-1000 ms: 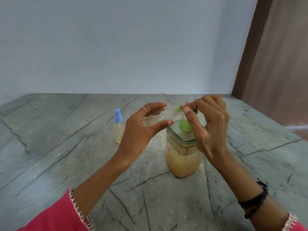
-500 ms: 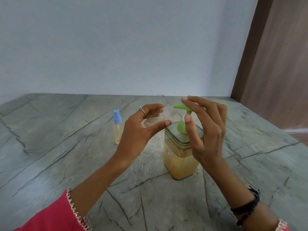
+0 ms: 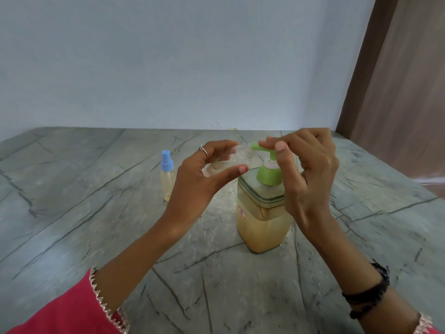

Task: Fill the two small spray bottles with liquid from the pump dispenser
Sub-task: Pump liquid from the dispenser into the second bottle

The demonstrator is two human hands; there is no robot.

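A grey stone table (image 3: 72, 213) veined with dark lines runs back to a pale blue wall (image 3: 168, 56), with a brown wooden panel (image 3: 397, 92) at far right. Standing on the table right of centre is the pump dispenser (image 3: 261, 225), a square clear jar more than half full of cloudy amber liquid, topped by a green pump head (image 3: 268, 173) whose spout points left. To its left and a little farther back stands a small capped spray bottle (image 3: 166, 182), upright, with a blue spray top and pale yellowish liquid filling most of it.

The left hand (image 3: 199, 186) holds a second, open spray bottle (image 3: 231, 160), clear and tilted almost on its side, thumb below and curled fingers above clamped round its body; its threaded neck sits just under the tip of the green spout. I cannot tell how much liquid it holds. The right hand (image 3: 305, 174) is over the pump, fingers bent and resting on top of the green spout, thumb pointing up beside the stem.
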